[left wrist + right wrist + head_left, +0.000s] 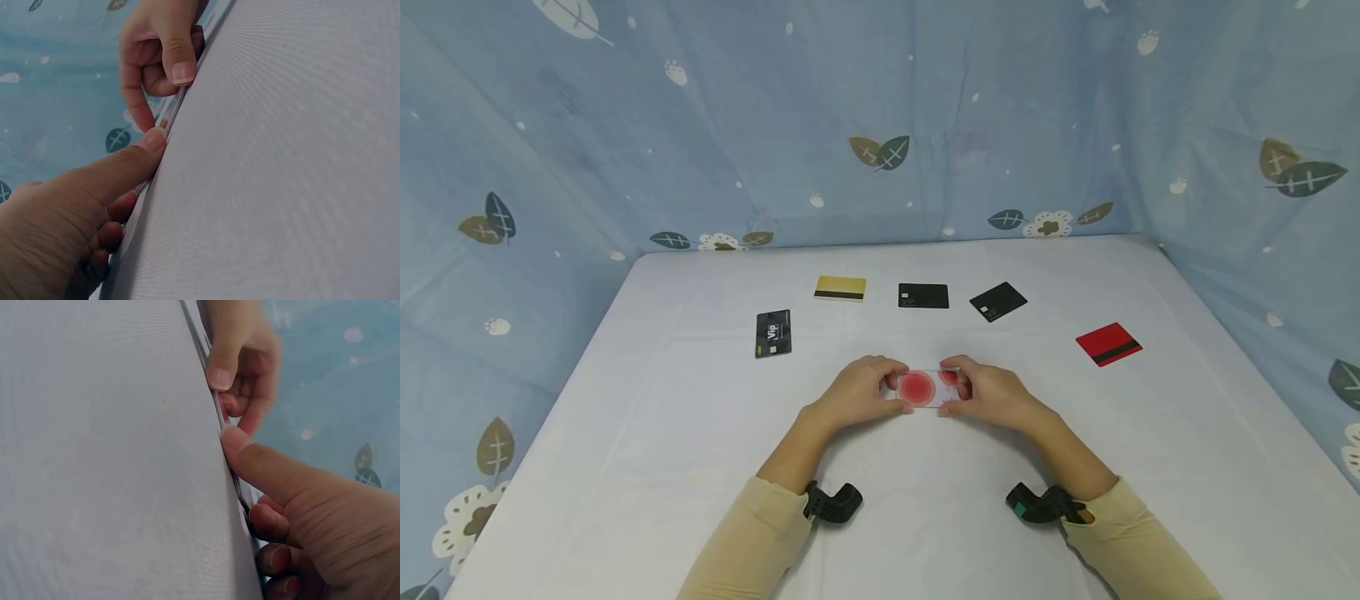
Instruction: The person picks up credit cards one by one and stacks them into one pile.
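White card (pixel 917 388) pinched w/ L hand (pixel 859 392), R hand (pixel 997 396).

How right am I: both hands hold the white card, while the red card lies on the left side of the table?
Wrong side: the head view shows the red card on the right side of the table. The left hand and right hand do hold the white card.

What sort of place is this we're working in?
Probably a makeshift tabletop recording spot indoors: a white-covered table, blue leaf-print fabric screening its back and sides, and black wrist cameras on the person.
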Demonstrator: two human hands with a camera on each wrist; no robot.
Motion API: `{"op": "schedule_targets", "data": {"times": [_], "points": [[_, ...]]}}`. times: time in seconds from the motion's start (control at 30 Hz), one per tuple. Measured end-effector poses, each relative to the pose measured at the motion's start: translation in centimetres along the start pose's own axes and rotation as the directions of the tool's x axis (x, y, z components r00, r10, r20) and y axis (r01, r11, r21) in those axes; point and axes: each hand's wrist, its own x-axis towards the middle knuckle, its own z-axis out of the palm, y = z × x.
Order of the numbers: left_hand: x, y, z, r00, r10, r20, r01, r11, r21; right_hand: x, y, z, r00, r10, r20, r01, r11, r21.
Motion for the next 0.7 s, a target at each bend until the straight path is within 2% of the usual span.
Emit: {"op": "schedule_targets", "data": {"times": [0.13,0.4,0.7], "points": [[0.07,0.05,-0.02,1.0,0.0,-0.003,0.0,1.0,0.003,0.1,0.06,0.08,1.0,0.004,0.003,-0.004,1.0,-0.011],[0.33,-0.18,0.29,0.999,0.039,-0.014,-0.038,0.998,0.042,0.08,0.19,-0.17,1.0,-0.029,-0.012,0.029,1.0,0.001],[0.18,-0.03,0.24,1.0,0.017,-0.006,-0.017,1.0,0.016,0.05,0.4,0.05,0.999,-0.036,-0.026,0.037,0.999,0.014]]}}
